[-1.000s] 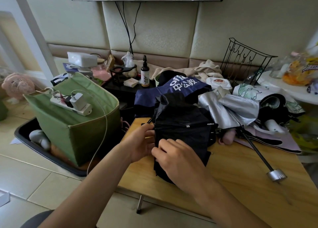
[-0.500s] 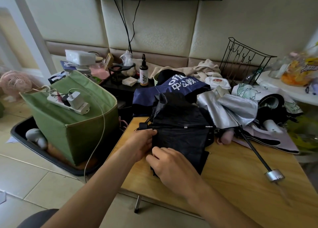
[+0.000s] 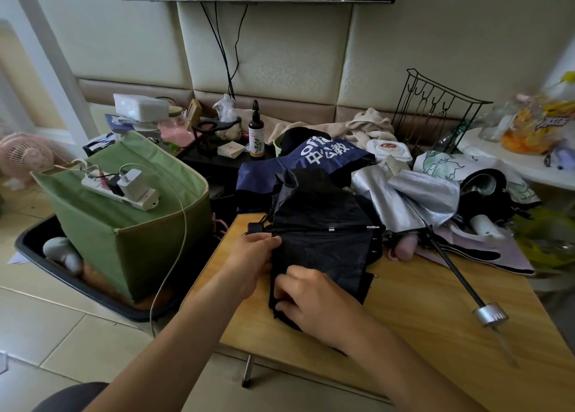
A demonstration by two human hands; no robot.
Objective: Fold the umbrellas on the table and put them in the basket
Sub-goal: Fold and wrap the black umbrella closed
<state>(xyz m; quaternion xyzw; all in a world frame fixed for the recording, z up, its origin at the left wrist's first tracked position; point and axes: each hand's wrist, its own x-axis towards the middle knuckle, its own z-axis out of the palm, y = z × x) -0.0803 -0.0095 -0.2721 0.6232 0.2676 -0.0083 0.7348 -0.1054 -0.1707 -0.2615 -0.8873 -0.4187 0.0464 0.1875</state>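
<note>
A black umbrella (image 3: 320, 225) lies collapsed on the wooden table (image 3: 435, 312), its fabric loose. My left hand (image 3: 252, 259) pinches the fabric at its left edge. My right hand (image 3: 314, 299) grips the fabric's near folds, fingers curled into them. Behind it lie a navy umbrella (image 3: 311, 159) with white lettering, a silver umbrella (image 3: 413, 194) with a long black shaft (image 3: 454, 271) and metal handle (image 3: 490, 315), and a white one with green print (image 3: 448, 162). The green fabric basket (image 3: 124, 234) stands on the floor to the left.
A white power strip (image 3: 121, 190) with a charger and cable rests across the basket's top. The basket sits in a black tray (image 3: 37, 240). A black wire rack (image 3: 435, 113), a spray bottle (image 3: 255, 131) and cloths crowd the back. A pink fan (image 3: 25, 156) stands far left.
Both hands have worked a little along the black umbrella's fabric; the right hand slid lower and nearer along the folds. The fabric is drawn flatter on the near side.
</note>
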